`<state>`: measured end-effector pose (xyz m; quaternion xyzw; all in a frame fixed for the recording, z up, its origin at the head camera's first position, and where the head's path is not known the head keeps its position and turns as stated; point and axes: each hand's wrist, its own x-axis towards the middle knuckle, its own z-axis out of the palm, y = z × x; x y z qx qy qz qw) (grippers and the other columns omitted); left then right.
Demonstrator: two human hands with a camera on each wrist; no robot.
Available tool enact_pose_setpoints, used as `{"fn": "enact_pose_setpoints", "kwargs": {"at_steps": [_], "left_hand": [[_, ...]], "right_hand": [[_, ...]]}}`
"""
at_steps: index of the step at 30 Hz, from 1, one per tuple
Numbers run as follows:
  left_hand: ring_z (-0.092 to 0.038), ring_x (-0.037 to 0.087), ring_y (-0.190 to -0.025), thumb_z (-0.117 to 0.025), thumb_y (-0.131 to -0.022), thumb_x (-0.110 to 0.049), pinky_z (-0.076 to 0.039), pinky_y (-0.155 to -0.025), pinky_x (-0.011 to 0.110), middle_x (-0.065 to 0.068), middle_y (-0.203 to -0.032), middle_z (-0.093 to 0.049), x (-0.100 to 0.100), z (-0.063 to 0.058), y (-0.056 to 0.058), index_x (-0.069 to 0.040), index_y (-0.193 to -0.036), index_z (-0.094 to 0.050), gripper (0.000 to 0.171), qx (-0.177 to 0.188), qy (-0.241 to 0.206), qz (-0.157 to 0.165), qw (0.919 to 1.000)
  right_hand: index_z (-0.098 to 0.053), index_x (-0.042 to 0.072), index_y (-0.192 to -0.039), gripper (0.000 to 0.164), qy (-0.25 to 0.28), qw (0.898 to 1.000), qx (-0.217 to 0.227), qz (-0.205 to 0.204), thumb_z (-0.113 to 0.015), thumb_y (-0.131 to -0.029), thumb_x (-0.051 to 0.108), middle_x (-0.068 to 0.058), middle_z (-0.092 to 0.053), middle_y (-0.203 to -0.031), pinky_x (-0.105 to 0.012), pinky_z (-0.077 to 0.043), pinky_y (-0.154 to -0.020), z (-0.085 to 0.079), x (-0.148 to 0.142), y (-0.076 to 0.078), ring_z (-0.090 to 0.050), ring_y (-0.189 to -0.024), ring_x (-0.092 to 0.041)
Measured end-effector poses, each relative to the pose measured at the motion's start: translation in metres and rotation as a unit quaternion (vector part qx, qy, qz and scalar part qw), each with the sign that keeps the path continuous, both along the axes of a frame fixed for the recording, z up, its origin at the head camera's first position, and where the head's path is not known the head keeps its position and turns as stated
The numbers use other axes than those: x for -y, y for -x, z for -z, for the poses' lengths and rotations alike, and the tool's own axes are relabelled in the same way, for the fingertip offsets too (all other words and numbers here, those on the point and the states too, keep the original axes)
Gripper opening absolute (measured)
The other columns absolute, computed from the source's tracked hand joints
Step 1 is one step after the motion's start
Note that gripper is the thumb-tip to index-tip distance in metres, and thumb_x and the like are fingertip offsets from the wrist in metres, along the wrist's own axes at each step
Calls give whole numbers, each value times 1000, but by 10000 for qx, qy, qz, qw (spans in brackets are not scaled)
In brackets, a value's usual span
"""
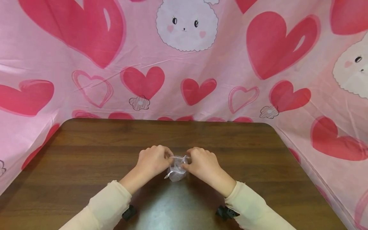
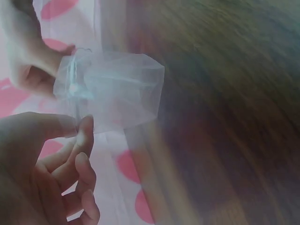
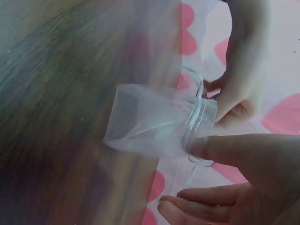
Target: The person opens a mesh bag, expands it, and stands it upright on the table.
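Between the two hands is a small sheer white drawstring pouch [image 1: 176, 171], with a pale cord running through its top hem. My left hand [image 1: 153, 161] pinches one side of the top edge between thumb and forefinger; its other fingers curl loosely in the left wrist view. The right hand [image 1: 204, 163] grips the opposite side of the top, its thumb [image 3: 220, 149] lying along the hem. See-through and seemingly flat, the body of the pouch [image 2: 124, 91] hangs below the fingers. A cord end [image 1: 168, 175] dangles at its left side.
A dark brown wooden table [image 1: 244, 153] lies under the hands. Pink cloth [image 1: 172, 64] printed with hearts and white fluffy faces hangs behind the table and along both sides. Black wrist mounts [image 1: 225, 212] sit at the cream sleeves.
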<state>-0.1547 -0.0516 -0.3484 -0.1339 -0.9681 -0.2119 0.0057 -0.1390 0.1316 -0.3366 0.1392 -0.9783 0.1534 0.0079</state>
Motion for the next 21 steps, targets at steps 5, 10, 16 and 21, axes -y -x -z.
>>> {"fn": "enact_pose_setpoints", "kwargs": {"at_steps": [5, 10, 16, 21], "left_hand": [[-57, 12, -60, -73, -82, -34, -42, -53, 36, -16, -65, -59, 7, 2, 0, -30, -81, -74, 4, 20, 28, -61, 10000], [-59, 14, -62, -72, -80, -33, -43, -54, 37, -16, -66, -59, 11, 4, 0, -30, -78, -73, 4, 4, 46, -80, 10000], [-60, 16, -64, -73, -79, -35, -43, -59, 40, -15, -67, -61, 16, 4, 1, -31, -76, -73, 5, 190, 116, -109, 9997], [-57, 15, -62, -74, -79, -34, -43, -58, 39, -15, -66, -60, 17, 4, 1, -31, -77, -73, 4, 210, 66, -92, 9997]], "right_hand": [[-76, 17, -79, 20, -82, 9999, 125, 79, -83, -78, 36, 5, -64, -68, -34, -41, -47, 2, -3, -1, -54, -55, -16], [-74, 23, -68, 16, 29, 9998, 199, 32, -80, -81, 31, 10, -59, -61, -33, -39, -47, 3, -5, 0, -50, -53, -13], [-76, 24, -71, 10, 148, 9994, 300, 105, -76, -82, 25, 10, -61, -64, -34, -41, -50, 2, -5, -1, -51, -56, -13], [-76, 24, -72, 10, 238, 9994, 262, 42, -76, -82, 25, 10, -63, -65, -35, -43, -52, 2, -6, -3, -53, -57, -13]]}}
